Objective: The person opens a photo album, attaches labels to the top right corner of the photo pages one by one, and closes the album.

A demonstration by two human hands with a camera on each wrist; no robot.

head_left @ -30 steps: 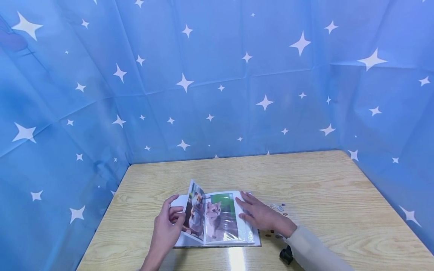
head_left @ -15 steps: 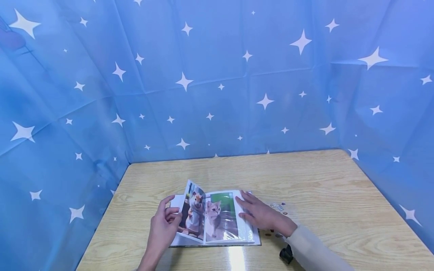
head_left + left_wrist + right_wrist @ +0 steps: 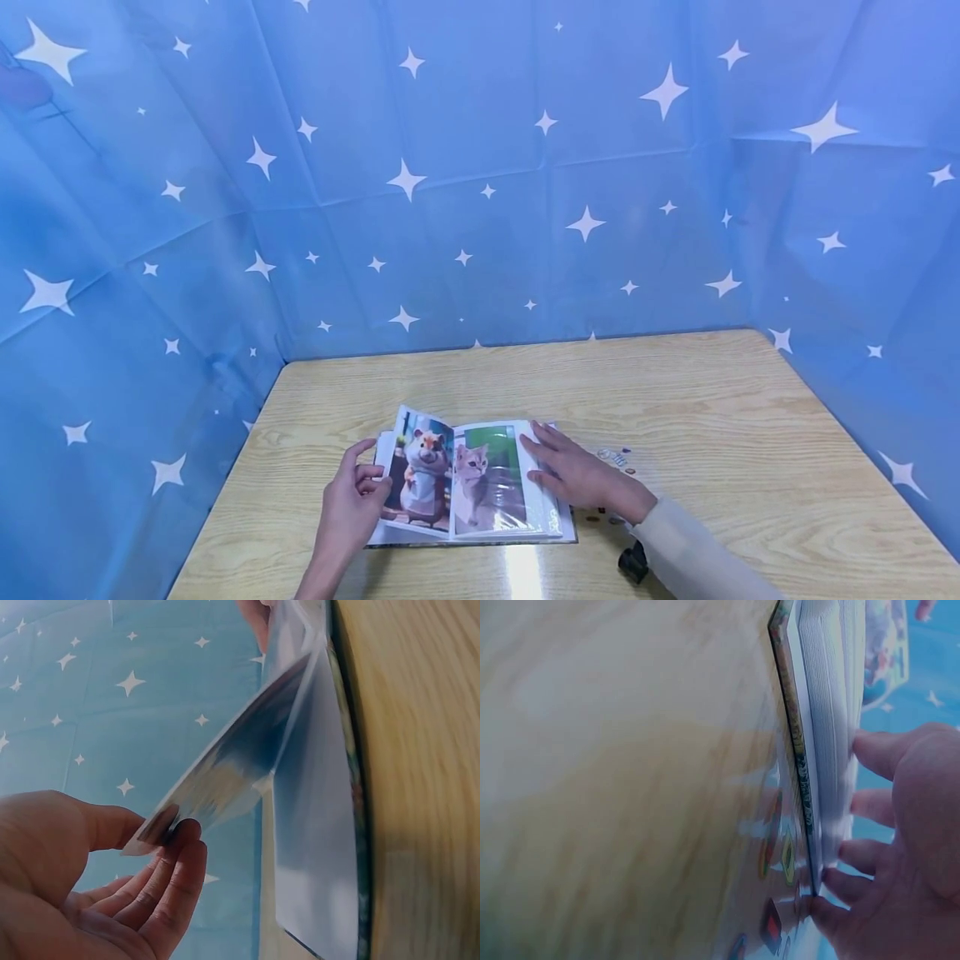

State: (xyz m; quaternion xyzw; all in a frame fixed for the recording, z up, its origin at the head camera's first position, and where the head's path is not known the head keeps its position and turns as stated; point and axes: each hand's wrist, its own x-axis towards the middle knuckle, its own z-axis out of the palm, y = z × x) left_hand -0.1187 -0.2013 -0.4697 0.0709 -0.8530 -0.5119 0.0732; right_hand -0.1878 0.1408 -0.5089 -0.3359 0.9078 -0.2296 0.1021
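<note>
A photo album [image 3: 551, 517] lies spread on the table, its right page showing a cat photo [image 3: 487, 483] in a clear sleeve. My left hand [image 3: 351, 504] pinches the outer edge of a raised album page [image 3: 217, 776] between thumb and fingers. That page carries a picture of a hamster in an apron [image 3: 423, 479] and tilts up from the spine toward the left. Beneath it the left wrist view shows a white inner cover [image 3: 315, 825]. My right hand [image 3: 566, 471] rests with fingers spread on the right page's outer margin; in the right wrist view its fingertips touch the thick page stack [image 3: 829, 712].
A clear sheet of small colourful stickers [image 3: 618, 458] lies right of the album, partly under the right forearm. A small black object [image 3: 633, 564] sits by the sleeve. The wooden table [image 3: 750, 433] is bordered by a blue star-printed curtain [image 3: 480, 208].
My left hand has moved left and slightly down, swinging the pinched page over toward the left so the hamster picture faces up more. The right hand has stayed in place.
</note>
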